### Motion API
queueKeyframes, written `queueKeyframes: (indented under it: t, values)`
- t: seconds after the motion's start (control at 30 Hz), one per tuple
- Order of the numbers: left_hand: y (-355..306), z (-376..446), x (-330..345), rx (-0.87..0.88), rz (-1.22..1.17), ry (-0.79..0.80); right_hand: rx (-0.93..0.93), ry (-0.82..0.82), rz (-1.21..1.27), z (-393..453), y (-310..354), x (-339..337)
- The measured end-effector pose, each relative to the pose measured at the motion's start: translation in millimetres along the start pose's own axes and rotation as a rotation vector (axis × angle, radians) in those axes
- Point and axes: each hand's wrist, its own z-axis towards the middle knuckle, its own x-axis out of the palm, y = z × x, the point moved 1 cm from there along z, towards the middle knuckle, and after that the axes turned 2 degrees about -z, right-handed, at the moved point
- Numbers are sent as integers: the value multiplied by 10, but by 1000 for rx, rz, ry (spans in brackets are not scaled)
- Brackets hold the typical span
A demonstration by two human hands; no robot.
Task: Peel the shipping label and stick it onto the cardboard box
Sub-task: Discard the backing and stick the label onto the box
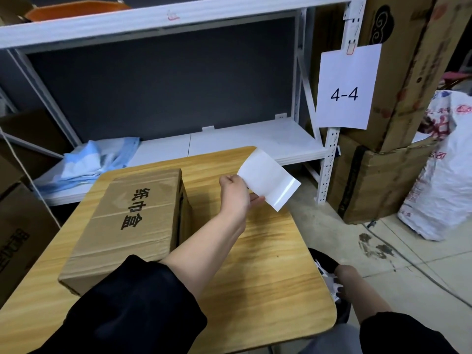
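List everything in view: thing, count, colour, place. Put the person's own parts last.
cardboard box: one, brown, black printed characters on top, on the table's left part
table: one, light wood
label sheet: one, white and glossy, held in the air past the table's far right corner
shelving rack: one, white, behind the table
blue cloth: one bundle, on the rack's lower shelf, left
paper sign "4-4": one, white, on the rack's post
stacked cartons: several, brown, right of the rack
woven sack: one, white with red print, on the floor, far right
left hand: grip on the label sheet's near edge
right hand: low beside the table's right edge, at a dark bin holding scraps; grip unclear
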Motion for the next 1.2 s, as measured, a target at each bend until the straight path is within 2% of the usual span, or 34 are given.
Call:
queueKeyframes:
  t: [0.1,0.17,0.2,0.23,0.33,0.5,0.77,1.03,1.2]
  values:
    - [-1,6,-17,-2,12,0,-68,69,82,-60,-9,45]
    - [2,9,-32,2,22,-3,-75,20,44,-150,54,10]
    - [4,10,-37,4,21,-3,-37,-46,111,-161,101,-29]
    - [3,7,-42,5,16,-2,-115,-44,37,-137,145,-51]
    - [-37,-8,-50,1,-15,5,-289,-62,328,-361,354,-138]
    - [-183,-44,-62,14,-36,16,-609,-132,433,-942,1020,-225]
    - [-507,-67,-138,29,-107,54,-1252,-65,343,-2318,1626,-38]
    - [-881,-52,-339,83,-129,24,-1812,-328,25,-3043,1711,342]
    - [-1106,77,-611,109,-126,2,-1932,-447,-267,-3228,1766,730]
